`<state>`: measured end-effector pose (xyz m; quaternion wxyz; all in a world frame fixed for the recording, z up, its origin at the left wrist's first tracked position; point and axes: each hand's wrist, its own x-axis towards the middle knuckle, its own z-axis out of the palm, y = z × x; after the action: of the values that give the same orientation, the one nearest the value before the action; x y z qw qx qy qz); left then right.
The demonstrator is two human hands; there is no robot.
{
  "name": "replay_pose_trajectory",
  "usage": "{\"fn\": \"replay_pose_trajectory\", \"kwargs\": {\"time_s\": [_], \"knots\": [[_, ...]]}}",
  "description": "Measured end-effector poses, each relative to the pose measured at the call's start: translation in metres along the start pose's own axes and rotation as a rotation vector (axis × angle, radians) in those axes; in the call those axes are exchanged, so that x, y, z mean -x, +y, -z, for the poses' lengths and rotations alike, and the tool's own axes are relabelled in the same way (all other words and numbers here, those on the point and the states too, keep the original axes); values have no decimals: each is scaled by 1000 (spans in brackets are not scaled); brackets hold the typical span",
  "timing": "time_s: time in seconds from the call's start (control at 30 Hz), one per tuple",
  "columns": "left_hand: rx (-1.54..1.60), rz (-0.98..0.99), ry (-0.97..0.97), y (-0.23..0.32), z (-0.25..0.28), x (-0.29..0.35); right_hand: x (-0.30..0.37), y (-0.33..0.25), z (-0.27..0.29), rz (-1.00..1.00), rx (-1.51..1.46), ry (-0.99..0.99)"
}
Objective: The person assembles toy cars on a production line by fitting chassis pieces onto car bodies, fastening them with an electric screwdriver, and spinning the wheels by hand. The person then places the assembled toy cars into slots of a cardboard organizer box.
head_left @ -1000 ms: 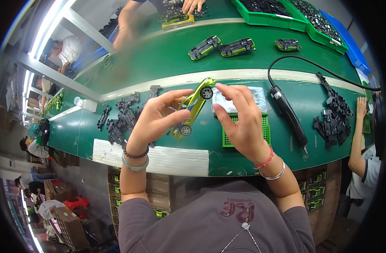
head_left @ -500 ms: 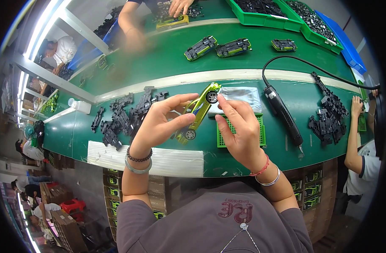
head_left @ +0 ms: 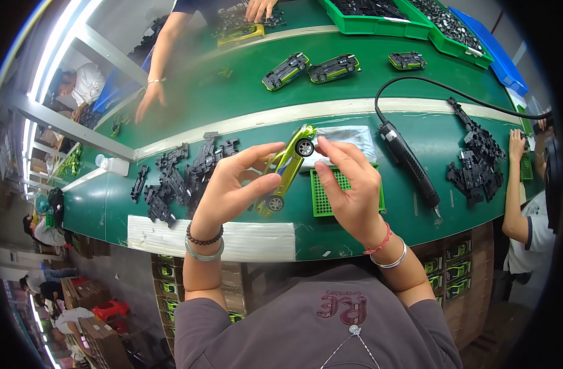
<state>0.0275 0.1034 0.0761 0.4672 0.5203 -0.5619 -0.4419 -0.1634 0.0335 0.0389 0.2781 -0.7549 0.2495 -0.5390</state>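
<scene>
My left hand [head_left: 238,184] holds a shiny green toy car [head_left: 287,167] between thumb and fingers, tilted on its side so two wheels face up toward me. By its upper wheel [head_left: 304,147] is my right hand [head_left: 352,187], thumb and forefinger apart with a gap between them. Its fingertips are close to the wheel; whether they touch it I cannot tell. Behind that hand lie a green perforated basket [head_left: 321,200] and a pale cloth or bag [head_left: 349,140]. A black electric screwdriver [head_left: 411,166] rests on the bench to the right.
Black plastic chassis parts are heaped at left [head_left: 171,178] and right [head_left: 475,160]. A white foam strip [head_left: 251,240] lines the near edge. Beyond the pale rail, upturned toy cars [head_left: 334,67] lie near green bins [head_left: 380,26]. A co-worker's hand [head_left: 151,101] reaches in at far left.
My right thumb and forefinger have spread a little farther apart beside the wheel. The car stays in my left hand. Across the bench, the co-worker's arm has swung left.
</scene>
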Motion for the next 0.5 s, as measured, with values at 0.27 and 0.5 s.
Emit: {"fn": "replay_pose_trajectory", "kwargs": {"time_s": [0.27, 0.5], "knots": [[-5, -38, 28, -4, -8, 0, 0, -1, -5, -78, -73, 74], [-144, -127, 99, -9, -21, 1, -1, 4, 0, -117, -149, 91]]}}
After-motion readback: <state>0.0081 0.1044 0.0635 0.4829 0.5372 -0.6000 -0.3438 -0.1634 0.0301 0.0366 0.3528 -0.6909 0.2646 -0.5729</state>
